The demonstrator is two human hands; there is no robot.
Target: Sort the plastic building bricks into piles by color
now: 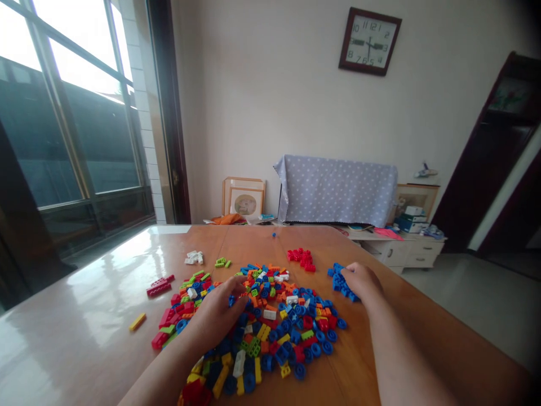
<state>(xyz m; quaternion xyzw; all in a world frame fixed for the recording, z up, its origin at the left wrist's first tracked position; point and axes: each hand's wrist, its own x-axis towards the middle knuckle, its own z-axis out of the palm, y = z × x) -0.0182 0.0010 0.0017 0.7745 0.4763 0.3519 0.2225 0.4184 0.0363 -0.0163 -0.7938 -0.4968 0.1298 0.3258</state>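
Note:
A large mixed pile of toy building bricks (270,330) in several colours covers the middle of the table. Over its left half reaches my left hand (222,310), thumb and forefinger apart, with nothing visible between them. At the right, my right hand (363,282) is at a small group of blue building bricks (344,288), its fingers closed on a blue brick at the group's edge. The fingertips of that hand are partly hidden.
Around the pile lie red bricks (301,258), white bricks (194,257), green bricks (222,263), long dark-red bricks (160,285) and one yellow brick (137,322). A tiny blue piece (274,234) is near the far edge of the wooden table (249,239). Behind stands a cloth-covered object (338,189).

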